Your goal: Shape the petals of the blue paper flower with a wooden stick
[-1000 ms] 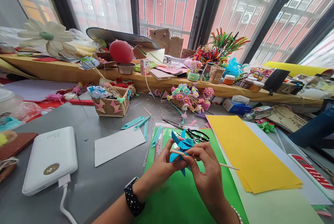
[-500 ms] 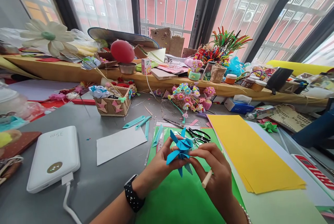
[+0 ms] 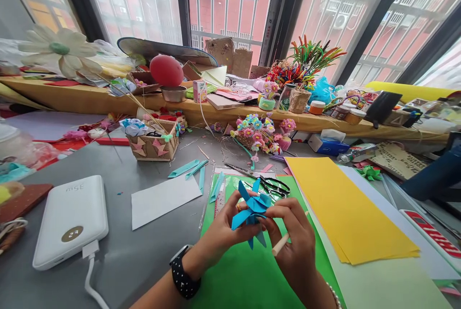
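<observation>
A blue folded paper flower (image 3: 252,208) with pointed petals is held above a green sheet (image 3: 230,280). My left hand (image 3: 225,222) grips it from the left side, fingers closed around its base. My right hand (image 3: 297,237) pinches a petal at the flower's right edge. A thin wooden stick (image 3: 281,244) is also tucked in the right hand, its blunt end pointing down and left. Just behind the flower lie black-handled scissors (image 3: 275,185) and a ruler (image 3: 220,201), partly covered by the left hand.
Folded light-blue paper strips (image 3: 183,168) and a white paper piece (image 3: 165,205) lie to the left. A white power bank (image 3: 72,222) with a cable sits farther left. Yellow paper (image 3: 355,213) lies at right. Behind stand a decorated basket (image 3: 154,148) and pink-and-blue craft flowers (image 3: 257,131).
The flower has tilted slightly, and both hands have shifted a little. The stick has turned slightly in my right hand. The whole view has drifted slightly.
</observation>
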### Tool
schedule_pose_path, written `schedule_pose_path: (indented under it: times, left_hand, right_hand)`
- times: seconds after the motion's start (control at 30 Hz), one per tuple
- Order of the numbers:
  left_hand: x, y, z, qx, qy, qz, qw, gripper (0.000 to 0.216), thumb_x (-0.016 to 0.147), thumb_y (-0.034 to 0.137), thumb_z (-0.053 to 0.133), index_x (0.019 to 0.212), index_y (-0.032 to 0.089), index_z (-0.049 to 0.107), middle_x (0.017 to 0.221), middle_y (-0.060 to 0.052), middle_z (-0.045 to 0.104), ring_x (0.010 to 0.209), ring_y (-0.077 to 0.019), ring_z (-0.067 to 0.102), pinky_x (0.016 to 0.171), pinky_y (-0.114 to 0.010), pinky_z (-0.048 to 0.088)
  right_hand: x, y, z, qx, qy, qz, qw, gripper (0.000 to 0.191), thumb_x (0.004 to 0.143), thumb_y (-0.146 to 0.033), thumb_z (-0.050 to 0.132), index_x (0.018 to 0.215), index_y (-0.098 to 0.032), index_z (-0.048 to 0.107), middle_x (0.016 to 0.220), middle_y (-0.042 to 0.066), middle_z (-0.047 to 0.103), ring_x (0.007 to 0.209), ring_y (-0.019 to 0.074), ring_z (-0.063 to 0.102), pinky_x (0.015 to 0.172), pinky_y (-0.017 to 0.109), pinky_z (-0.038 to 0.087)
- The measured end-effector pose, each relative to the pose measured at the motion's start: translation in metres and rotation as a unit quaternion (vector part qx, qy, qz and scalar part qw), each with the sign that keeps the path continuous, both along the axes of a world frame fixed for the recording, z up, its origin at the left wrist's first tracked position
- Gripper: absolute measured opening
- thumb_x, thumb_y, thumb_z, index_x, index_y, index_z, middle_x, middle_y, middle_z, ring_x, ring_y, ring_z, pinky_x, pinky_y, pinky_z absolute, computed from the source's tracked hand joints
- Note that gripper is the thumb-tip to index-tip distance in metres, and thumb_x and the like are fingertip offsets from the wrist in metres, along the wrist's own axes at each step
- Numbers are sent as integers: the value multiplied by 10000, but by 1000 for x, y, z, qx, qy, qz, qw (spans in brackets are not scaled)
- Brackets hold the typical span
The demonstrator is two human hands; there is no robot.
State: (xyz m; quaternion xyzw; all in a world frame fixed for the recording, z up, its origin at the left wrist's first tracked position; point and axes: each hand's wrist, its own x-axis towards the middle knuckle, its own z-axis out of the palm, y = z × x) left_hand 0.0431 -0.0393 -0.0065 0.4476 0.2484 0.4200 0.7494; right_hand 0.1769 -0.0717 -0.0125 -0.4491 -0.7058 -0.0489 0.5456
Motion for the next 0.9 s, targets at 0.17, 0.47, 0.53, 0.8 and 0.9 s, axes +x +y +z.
schedule_pose_path:
  times: [0.17, 0.47, 0.53, 0.8, 0.9]
  left_hand:
    - [0, 1, -5, 10, -19, -11, 1000, 414, 634, 137, 726, 979, 232, 519, 769, 40, 640, 679, -95, 600, 634, -197, 449]
    - [-1, 4, -12, 35, -24, -37, 998, 415, 659, 139, 707, 1004, 246, 502, 812, 34, 640, 700, -97, 591, 637, -200, 448]
    - [-2, 5, -12, 39, -19, -45, 998, 414, 668, 135, 700, 1011, 248, 497, 825, 31, 634, 713, -103, 590, 637, -203, 448]
    - [-3, 5, -10, 39, -19, -63, 997, 399, 677, 130, 698, 1007, 250, 508, 799, 39, 614, 679, -89, 573, 615, -182, 435]
    - [-3, 5, -7, 27, -15, -28, 999, 388, 654, 132, 715, 978, 241, 531, 760, 41, 624, 666, -89, 578, 606, -173, 436]
  right_hand:
    - [-3, 0, -2, 8, 5, -19, 1000, 85, 821, -99, 517, 783, -174, 506, 761, 6, 463, 694, 115, 475, 591, 211, 407]
    - [-4, -1, -2, 19, 5, -29, 999, 84, 826, -107, 510, 780, -175, 493, 760, -1, 450, 693, 112, 463, 596, 207, 401]
    - [-5, -2, -2, 17, 11, -32, 999, 85, 824, -107, 511, 778, -177, 492, 758, 0, 449, 695, 114, 465, 593, 208, 405]
    - [-7, -1, -5, 22, 22, -45, 998, 77, 828, -109, 502, 789, -176, 496, 768, 3, 448, 707, 115, 469, 595, 208, 416]
    - [-6, -2, -3, 30, 18, -41, 999, 58, 834, -132, 522, 801, -179, 516, 777, 3, 460, 715, 114, 479, 611, 213, 427]
